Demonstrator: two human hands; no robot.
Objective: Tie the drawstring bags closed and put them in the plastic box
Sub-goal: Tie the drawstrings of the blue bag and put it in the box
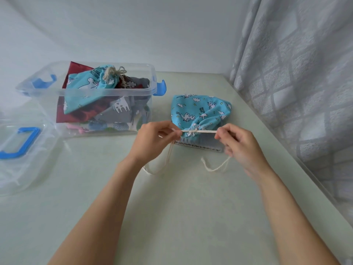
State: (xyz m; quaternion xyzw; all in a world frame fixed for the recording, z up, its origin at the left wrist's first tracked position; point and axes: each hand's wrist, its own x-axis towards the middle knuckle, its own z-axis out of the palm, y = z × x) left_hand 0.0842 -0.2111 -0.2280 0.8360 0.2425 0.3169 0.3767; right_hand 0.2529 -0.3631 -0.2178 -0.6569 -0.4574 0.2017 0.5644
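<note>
On boxed bag (91, 87), "UNICORN", hands (154, 138) pinching cord (200, 131)

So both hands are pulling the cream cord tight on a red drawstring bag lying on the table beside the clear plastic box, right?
Not quite: the head view shows the bag being tied is blue with white unicorns, not red. The left hand and right hand do pull the cream cord tight, beside the clear plastic box.
</note>
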